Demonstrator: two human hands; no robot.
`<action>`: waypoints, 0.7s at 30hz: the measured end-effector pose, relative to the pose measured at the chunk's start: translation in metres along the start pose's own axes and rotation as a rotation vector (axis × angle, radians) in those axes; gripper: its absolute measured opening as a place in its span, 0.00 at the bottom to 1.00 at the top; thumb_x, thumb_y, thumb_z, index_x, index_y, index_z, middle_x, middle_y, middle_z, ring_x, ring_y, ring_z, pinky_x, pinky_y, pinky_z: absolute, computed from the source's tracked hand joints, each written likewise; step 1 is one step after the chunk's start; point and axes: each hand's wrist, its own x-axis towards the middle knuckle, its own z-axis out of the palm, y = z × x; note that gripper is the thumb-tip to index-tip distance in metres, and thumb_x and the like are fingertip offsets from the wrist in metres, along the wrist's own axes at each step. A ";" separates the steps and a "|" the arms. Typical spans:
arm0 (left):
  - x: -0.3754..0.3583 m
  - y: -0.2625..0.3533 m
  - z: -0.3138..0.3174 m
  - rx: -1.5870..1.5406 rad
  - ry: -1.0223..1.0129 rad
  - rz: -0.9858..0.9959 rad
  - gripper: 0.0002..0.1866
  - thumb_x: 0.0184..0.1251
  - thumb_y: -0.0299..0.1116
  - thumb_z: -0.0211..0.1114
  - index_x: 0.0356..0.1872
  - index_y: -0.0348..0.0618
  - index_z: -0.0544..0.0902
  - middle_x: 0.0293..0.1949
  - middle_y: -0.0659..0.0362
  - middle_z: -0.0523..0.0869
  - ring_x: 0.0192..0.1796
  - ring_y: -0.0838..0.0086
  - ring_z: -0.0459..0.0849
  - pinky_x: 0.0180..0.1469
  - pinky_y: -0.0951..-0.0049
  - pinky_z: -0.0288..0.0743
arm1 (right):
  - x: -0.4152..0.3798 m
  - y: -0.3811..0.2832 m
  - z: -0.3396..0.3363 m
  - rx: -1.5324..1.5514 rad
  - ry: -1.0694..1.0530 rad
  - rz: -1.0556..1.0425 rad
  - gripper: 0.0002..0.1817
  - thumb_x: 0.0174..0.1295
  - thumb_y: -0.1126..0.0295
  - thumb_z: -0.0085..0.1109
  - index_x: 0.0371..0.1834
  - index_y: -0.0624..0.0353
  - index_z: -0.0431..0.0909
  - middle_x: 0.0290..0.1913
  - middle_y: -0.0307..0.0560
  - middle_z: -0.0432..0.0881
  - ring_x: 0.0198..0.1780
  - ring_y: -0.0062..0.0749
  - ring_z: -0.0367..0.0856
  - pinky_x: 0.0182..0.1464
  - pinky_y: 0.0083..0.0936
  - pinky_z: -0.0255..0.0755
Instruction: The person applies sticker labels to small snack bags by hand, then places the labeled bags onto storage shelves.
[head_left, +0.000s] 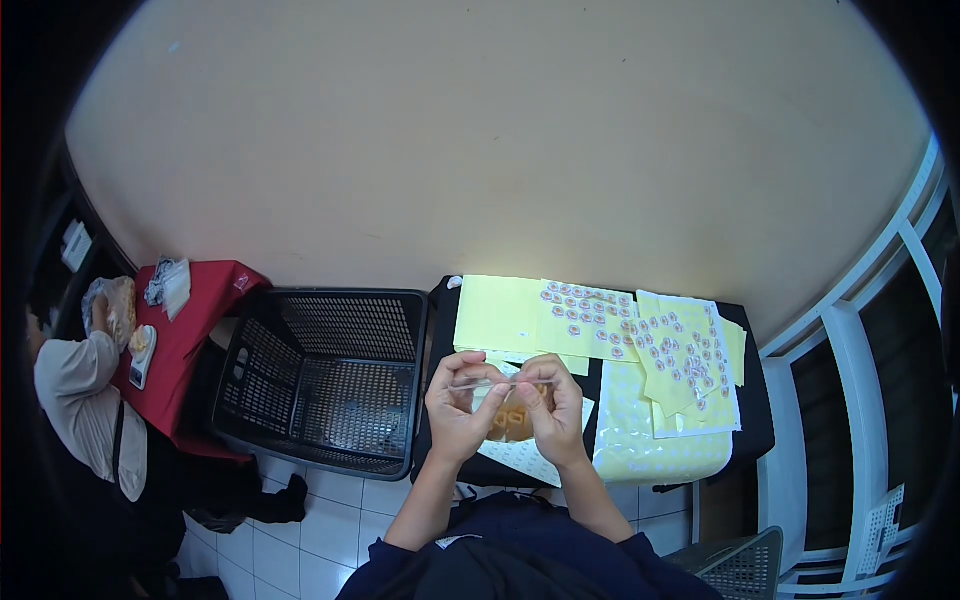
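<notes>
Between my hands hangs a clear plastic bag (512, 424) with orange-brown pieces inside. My left hand (463, 405) pinches the bag's top edge on one side, thumb against fingers. On the other side my right hand (553, 408) grips the same edge, its thumb close to the left one. The top of the bag is drawn out flat between the two hands. Just beyond lie yellow sheets (497, 312), and sticker sheets with small round red-and-white labels (590, 312) sit to their right. Part of the bag is hidden behind my thumbs.
A large black plastic crate (320, 380) stands left of the dark-covered table (745, 400). Farther left, a co-worker (80, 390) is at a red-covered table (205, 310) with a small scale (143, 358). Patterned yellow plastic (660, 455) lies at right; a grey basket (740, 565) stands behind it.
</notes>
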 end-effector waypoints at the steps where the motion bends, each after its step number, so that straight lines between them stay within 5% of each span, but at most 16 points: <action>1: 0.000 -0.001 0.001 -0.006 -0.010 0.009 0.20 0.49 0.17 0.61 0.44 0.35 0.66 0.30 0.58 0.79 0.36 0.80 0.77 0.44 0.79 0.67 | 0.000 0.001 0.000 -0.003 0.005 -0.002 0.03 0.56 0.77 0.49 0.31 0.62 0.67 0.33 0.42 0.69 0.36 0.21 0.67 0.42 0.16 0.62; 21: 0.012 -0.026 0.048 -0.070 -0.195 -0.025 0.21 0.49 0.17 0.61 0.46 0.36 0.66 0.31 0.58 0.79 0.37 0.79 0.77 0.47 0.77 0.67 | -0.010 0.000 -0.041 -0.032 0.364 -0.081 0.04 0.59 0.74 0.45 0.33 0.64 0.66 0.34 0.44 0.68 0.37 0.24 0.67 0.42 0.18 0.62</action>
